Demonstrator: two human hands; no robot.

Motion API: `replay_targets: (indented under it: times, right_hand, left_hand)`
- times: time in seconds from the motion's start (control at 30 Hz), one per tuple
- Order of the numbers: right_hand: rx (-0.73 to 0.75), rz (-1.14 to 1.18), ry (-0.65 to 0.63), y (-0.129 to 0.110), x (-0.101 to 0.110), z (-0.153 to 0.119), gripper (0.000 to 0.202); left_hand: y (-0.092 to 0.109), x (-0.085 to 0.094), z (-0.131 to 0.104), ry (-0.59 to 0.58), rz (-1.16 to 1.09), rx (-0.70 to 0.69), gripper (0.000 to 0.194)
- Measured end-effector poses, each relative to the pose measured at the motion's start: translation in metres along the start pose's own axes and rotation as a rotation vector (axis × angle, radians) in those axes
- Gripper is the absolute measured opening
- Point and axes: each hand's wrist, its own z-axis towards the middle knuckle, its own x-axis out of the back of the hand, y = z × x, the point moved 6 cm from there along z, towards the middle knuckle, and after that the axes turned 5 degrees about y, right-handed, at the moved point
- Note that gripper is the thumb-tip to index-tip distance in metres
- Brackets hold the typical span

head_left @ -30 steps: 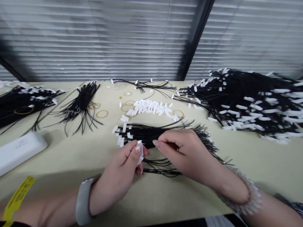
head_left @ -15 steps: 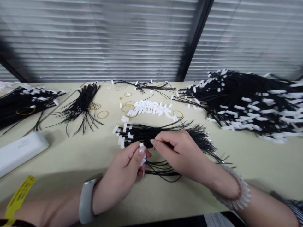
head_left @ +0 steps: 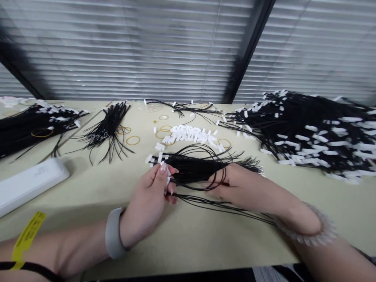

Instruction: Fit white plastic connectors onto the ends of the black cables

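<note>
My left hand [head_left: 154,196] is closed, pinching several white connectors [head_left: 168,172] at the ends of thin black wires. From it, some wires trail along the table to the right, while others arch up in loops [head_left: 199,149]. My right hand [head_left: 232,182] is curled around black wires near the right part of these loops; its fingertips are partly hidden. Behind both hands lies a bundle of black wires [head_left: 188,166], with white connectors at its left end and frayed-looking tips at its right.
Loose white connectors [head_left: 190,134] are piled behind the bundle, with rubber bands [head_left: 133,140] around them. A big heap of black wires [head_left: 311,129] fills the right; more wires [head_left: 32,125] and a white box-shaped device [head_left: 32,184] are on the left. Blinds [head_left: 176,51] stand behind.
My right hand has moved right and slightly down, opening more distance from my left hand. My left hand has shifted a little left and up. The wires between them now rise in loops.
</note>
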Motion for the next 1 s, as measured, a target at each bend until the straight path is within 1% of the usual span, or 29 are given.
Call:
replay_targets:
  times: [0.1,0.17,0.27,0.4,0.53,0.67,0.7,0.77,0.83,0.87,0.93,1.0]
  right_hand:
    - [-0.039,0.237,-0.097,-0.012,-0.018,0.006,0.019]
    - [-0.020,0.292,-0.113,-0.021,-0.025,0.010,0.023]
    - [-0.019,0.278,-0.137,-0.030,-0.033,0.014,0.027]
    - [-0.036,0.233,-0.127,-0.033,-0.033,0.017,0.022]
    - [-0.004,0.205,-0.091,-0.038,-0.031,0.018,0.019]
    - [0.056,0.172,-0.052,-0.043,-0.031,0.014,0.016]
    - [0.074,0.144,-0.048,-0.043,-0.031,0.012,0.015]
    - [0.103,0.081,-0.054,-0.043,-0.031,0.009,0.015]
    - [0.106,0.048,-0.077,-0.043,-0.031,0.006,0.017]
    - [0.098,0.054,-0.096,-0.042,-0.032,0.004,0.019]
    - [0.082,0.074,-0.128,-0.043,-0.034,0.001,0.025]
    - [0.022,0.179,-0.158,-0.044,-0.037,0.000,0.033]
  left_hand:
    - [0.000,0.001,0.001,-0.012,0.038,-0.038,0.023]
    - [0.000,0.002,0.001,-0.031,0.084,-0.068,0.025]
    - [0.001,0.005,0.002,-0.025,0.178,-0.129,0.029]
    - [0.008,0.009,0.001,0.016,0.264,-0.235,0.029]
    - [0.010,0.010,0.001,0.008,0.303,-0.222,0.035]
    - [0.015,0.008,0.001,-0.022,0.356,-0.282,0.036]
    - [0.015,0.007,0.001,-0.037,0.369,-0.276,0.036]
    - [0.011,0.005,0.002,-0.082,0.388,-0.222,0.035]
    - [0.008,0.002,0.001,-0.127,0.402,-0.176,0.034]
    - [0.008,0.002,0.001,-0.135,0.411,-0.181,0.033]
    - [0.011,0.001,0.000,-0.123,0.426,-0.239,0.033]
    - [0.015,0.001,-0.002,-0.091,0.424,-0.318,0.032]
